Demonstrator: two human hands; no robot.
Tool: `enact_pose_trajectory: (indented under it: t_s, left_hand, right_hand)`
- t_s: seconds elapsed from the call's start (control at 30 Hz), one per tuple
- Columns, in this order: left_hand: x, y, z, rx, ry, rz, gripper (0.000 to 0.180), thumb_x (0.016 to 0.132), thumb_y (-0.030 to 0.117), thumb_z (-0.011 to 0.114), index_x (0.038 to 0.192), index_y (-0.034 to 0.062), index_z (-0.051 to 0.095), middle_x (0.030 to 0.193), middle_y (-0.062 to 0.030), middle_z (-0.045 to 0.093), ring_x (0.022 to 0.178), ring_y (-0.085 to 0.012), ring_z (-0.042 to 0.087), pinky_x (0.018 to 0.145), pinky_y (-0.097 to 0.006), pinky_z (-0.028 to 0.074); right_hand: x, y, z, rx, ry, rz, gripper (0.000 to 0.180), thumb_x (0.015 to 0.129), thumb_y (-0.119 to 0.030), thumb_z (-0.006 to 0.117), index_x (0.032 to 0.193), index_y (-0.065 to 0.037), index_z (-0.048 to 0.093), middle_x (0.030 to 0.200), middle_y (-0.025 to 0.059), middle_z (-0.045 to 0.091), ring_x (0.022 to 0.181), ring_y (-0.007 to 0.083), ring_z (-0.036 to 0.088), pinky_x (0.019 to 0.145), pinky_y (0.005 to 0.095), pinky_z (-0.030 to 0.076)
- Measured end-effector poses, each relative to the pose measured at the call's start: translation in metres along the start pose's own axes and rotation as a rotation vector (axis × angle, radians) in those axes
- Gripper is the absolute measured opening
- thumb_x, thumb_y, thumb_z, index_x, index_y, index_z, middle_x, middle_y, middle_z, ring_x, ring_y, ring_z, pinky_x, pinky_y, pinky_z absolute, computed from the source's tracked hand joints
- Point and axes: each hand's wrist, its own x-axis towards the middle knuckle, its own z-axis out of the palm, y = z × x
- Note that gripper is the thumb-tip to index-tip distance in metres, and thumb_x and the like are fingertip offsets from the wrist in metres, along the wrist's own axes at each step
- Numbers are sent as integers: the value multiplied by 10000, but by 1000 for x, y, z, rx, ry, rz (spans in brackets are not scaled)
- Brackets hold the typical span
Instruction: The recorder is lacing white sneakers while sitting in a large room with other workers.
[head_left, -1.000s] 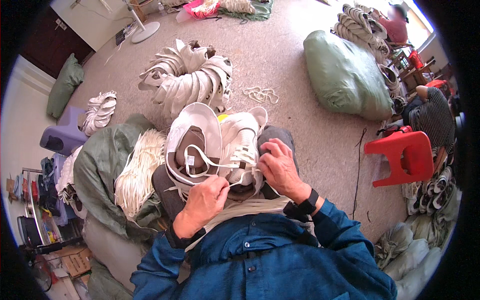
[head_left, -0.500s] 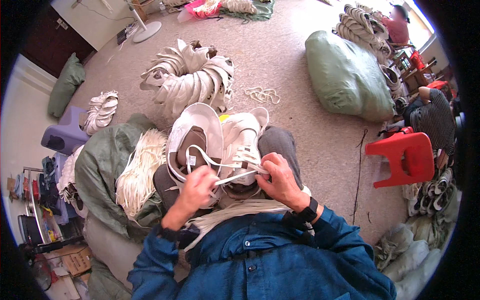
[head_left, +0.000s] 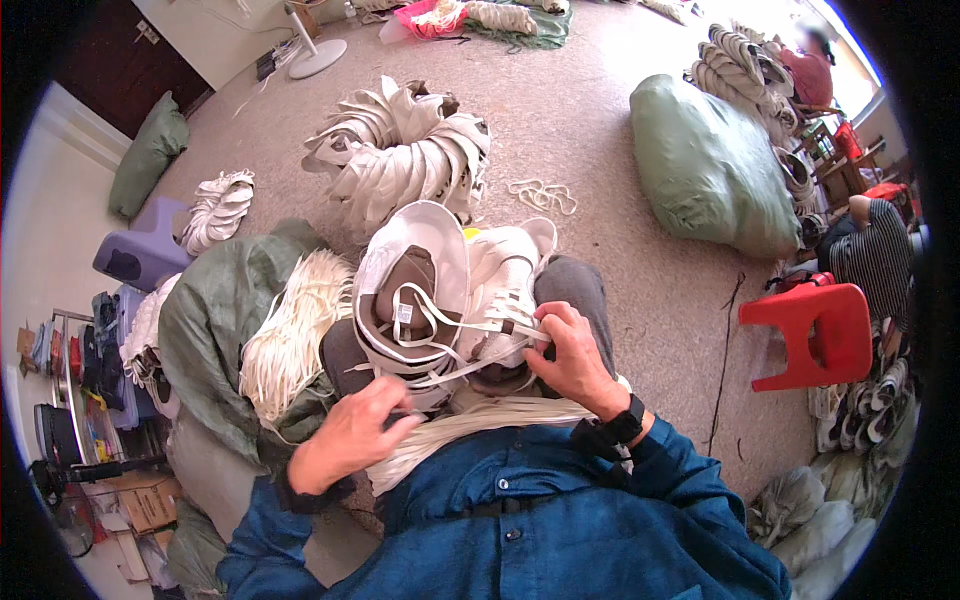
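Two white shoe uppers lie across my lap. The left shoe upper (head_left: 447, 262) gapes open, showing its brown lining; the right shoe upper (head_left: 488, 262) has laces threaded through its front. My right hand (head_left: 575, 362) pinches a white shoelace (head_left: 462, 371) at the right upper's near end. From there the lace runs left over both uppers, with a loop lying in the left one. Lower left of the uppers is my left hand (head_left: 352, 432), thumb apart from the bent fingers. It appears to hold nothing, though its fingertips are slightly blurred.
A bundle of white laces (head_left: 290, 345) rests on a green sack (head_left: 215, 330) at my left; more laces (head_left: 470, 425) cross my lap. Ahead stands a ring of stacked uppers (head_left: 440, 165). A stuffed green sack (head_left: 710, 170) and red stool (head_left: 815, 335) are at right, near other people.
My left hand has come away from the lace, moving down and left, its fingers now apart. The lace between the hands has slackened. My right hand keeps its pinch.
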Motion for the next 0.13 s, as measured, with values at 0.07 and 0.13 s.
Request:
enact_pose_trajectory:
  t_s: [0.07, 0.13]
  left_hand:
    - [31, 22, 10, -5, 245, 172, 255, 843, 135, 703, 1040, 40, 572, 1071, -141, 592, 926, -364, 638, 760, -443, 527]
    - [67, 18, 26, 230, 467, 346, 268, 849, 97, 726, 1091, 80, 613, 1152, -167, 608, 1013, -267, 671, 830, -373, 543]
  right_hand:
    - [-1, 0, -2, -10, -18, 12, 274, 722, -104, 770, 776, -46, 508, 1145, 165, 576, 1042, 362, 553, 899, 431, 434]
    - [0, -4, -3, 7, -16, 15, 251, 737, -102, 760, 814, -53, 526, 1175, 160, 568, 1062, 351, 557, 918, 425, 435]
